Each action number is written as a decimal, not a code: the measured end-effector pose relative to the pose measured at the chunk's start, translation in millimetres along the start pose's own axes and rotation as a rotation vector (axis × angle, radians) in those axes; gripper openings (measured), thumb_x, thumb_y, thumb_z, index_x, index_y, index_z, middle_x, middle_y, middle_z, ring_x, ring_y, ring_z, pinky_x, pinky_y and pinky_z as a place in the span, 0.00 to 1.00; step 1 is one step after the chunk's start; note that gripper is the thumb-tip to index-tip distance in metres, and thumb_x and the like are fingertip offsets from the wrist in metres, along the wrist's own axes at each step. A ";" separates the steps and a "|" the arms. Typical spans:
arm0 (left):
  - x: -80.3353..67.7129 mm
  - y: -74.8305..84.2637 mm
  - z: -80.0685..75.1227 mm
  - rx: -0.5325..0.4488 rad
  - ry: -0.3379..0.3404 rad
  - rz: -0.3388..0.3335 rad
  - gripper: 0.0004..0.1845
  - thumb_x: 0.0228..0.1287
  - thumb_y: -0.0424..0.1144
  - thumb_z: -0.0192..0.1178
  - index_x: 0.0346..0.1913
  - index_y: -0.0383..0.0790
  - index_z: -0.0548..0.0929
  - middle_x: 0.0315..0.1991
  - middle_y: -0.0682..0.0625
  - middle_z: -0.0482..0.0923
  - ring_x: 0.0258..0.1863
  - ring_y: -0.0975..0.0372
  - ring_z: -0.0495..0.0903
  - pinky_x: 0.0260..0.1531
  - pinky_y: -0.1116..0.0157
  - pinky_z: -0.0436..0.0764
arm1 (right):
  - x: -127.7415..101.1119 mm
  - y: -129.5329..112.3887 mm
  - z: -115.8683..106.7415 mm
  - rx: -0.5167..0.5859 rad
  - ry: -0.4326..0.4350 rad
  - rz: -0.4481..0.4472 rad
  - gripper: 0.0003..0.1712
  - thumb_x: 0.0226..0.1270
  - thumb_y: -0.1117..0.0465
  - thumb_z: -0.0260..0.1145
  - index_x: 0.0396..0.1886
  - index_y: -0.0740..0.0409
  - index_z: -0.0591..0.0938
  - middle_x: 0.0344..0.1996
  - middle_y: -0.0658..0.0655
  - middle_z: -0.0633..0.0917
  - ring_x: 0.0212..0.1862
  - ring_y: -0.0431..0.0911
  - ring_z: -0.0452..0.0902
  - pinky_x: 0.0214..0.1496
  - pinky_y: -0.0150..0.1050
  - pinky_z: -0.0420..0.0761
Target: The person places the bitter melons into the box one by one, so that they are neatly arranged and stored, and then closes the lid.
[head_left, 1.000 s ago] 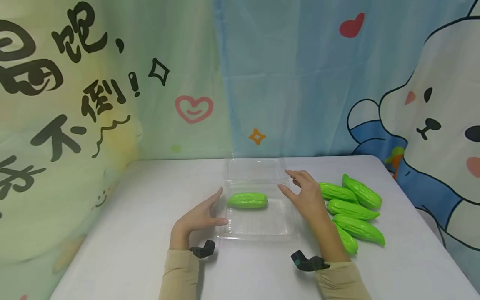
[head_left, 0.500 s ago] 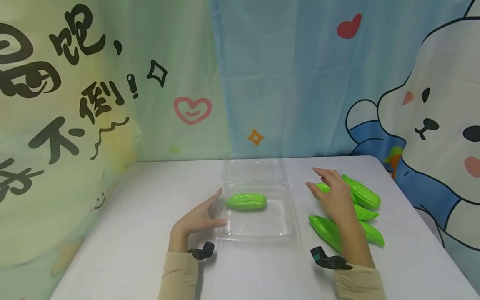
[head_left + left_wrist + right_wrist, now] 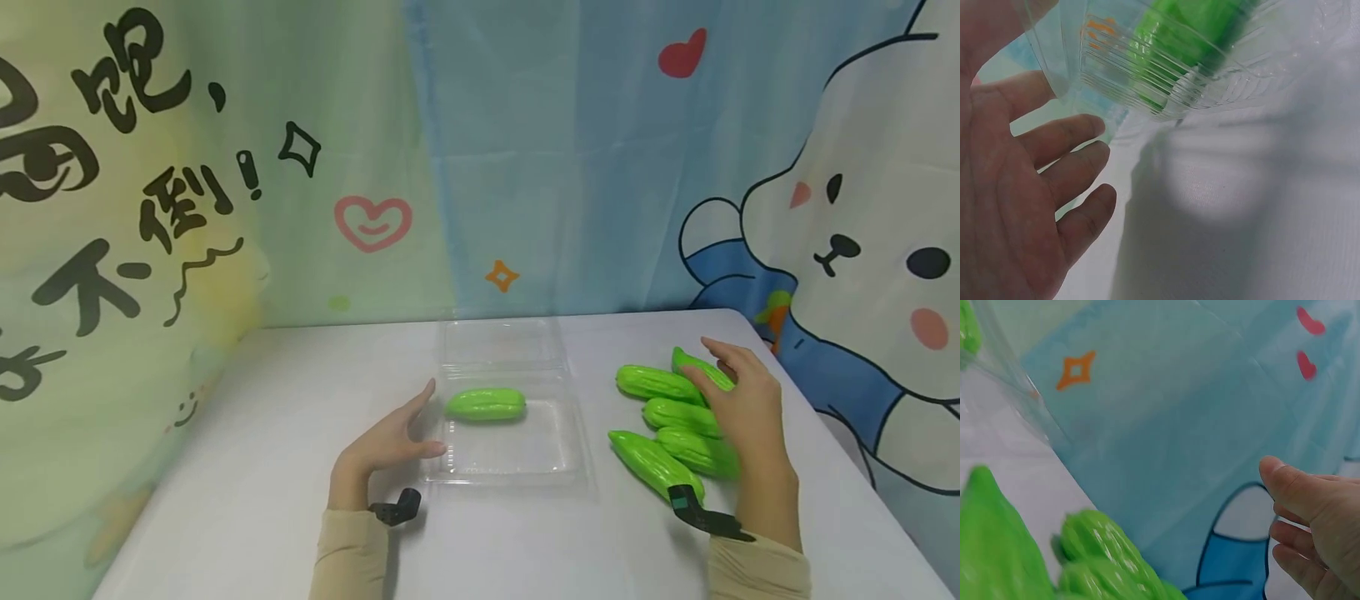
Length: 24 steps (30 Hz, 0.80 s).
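Observation:
A clear plastic box with its lid folded back lies on the table. One glossy green ridged bitter melon rests inside, across its rear part. My left hand is at the box's left side, thumb and fingers spread; in the left wrist view the fingers are beside the clear wall, and contact is hard to tell. My right hand hovers at the far right bitter melon, partly hiding it, with thumb and fingers apart and nothing held. In the right wrist view that hand appears in front of the curtain.
More bitter melons lie in a group to the right of the box, among them a rear one, a middle one and a front one. A printed curtain hangs behind the white table.
My right hand has moved from the box's right side to the right, over the bitter melons. My left hand stays by the box. The front bitter melon has turned, its tip now farther left.

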<state>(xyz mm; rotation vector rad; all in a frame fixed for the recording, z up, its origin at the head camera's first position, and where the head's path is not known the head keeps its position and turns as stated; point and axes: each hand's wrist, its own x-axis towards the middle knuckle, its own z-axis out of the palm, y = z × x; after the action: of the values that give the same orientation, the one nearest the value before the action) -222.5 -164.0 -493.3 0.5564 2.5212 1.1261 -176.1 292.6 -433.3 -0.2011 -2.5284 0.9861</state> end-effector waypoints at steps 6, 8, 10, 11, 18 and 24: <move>-0.2 0.8 -0.4 0.004 0.009 -0.013 0.57 0.50 0.55 0.70 0.76 0.52 0.44 0.76 0.51 0.45 0.76 0.55 0.46 0.74 0.53 0.50 | 3.1 24.9 -9.6 0.011 0.014 0.095 0.33 0.67 0.50 0.62 0.69 0.55 0.68 0.64 0.64 0.71 0.64 0.63 0.68 0.63 0.56 0.70; -0.9 1.6 -1.1 0.006 0.010 -0.016 0.57 0.50 0.55 0.70 0.76 0.52 0.44 0.76 0.51 0.45 0.76 0.55 0.46 0.74 0.53 0.49 | 3.5 32.2 -10.6 0.022 0.012 0.120 0.34 0.67 0.50 0.62 0.69 0.54 0.67 0.65 0.64 0.70 0.64 0.64 0.67 0.63 0.57 0.70; -1.1 1.6 -1.4 0.004 0.007 -0.011 0.56 0.50 0.55 0.70 0.76 0.51 0.44 0.76 0.50 0.45 0.76 0.55 0.46 0.74 0.52 0.49 | 3.6 40.2 -11.6 0.019 0.011 0.138 0.34 0.67 0.49 0.61 0.70 0.54 0.67 0.66 0.64 0.70 0.65 0.64 0.67 0.63 0.57 0.70; -1.1 1.4 -1.3 0.004 0.005 -0.008 0.56 0.51 0.55 0.70 0.76 0.51 0.44 0.76 0.50 0.45 0.76 0.54 0.46 0.74 0.52 0.49 | 3.6 44.1 -12.3 0.017 0.012 0.148 0.34 0.67 0.50 0.61 0.70 0.55 0.67 0.66 0.64 0.69 0.65 0.64 0.66 0.63 0.57 0.70; -0.7 -0.5 0.0 0.000 -0.013 0.016 0.57 0.50 0.57 0.69 0.76 0.50 0.43 0.77 0.49 0.44 0.76 0.54 0.45 0.74 0.52 0.48 | 2.9 72.2 -14.6 -0.006 -0.005 0.226 0.35 0.68 0.50 0.60 0.71 0.56 0.64 0.67 0.67 0.66 0.66 0.65 0.64 0.63 0.59 0.70; -0.3 0.5 0.9 -0.003 -0.010 0.018 0.57 0.50 0.55 0.70 0.76 0.49 0.43 0.76 0.49 0.44 0.76 0.54 0.45 0.74 0.53 0.48 | 8.2 123.2 -1.3 -0.018 -0.045 0.276 0.41 0.64 0.39 0.59 0.73 0.51 0.62 0.70 0.64 0.64 0.67 0.64 0.63 0.62 0.58 0.73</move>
<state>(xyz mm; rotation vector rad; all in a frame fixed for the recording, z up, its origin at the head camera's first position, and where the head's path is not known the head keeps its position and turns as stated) -221.7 -163.3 -493.5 0.5842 2.5106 1.1307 -185.0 386.7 -512.9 -0.5516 -2.5981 1.0804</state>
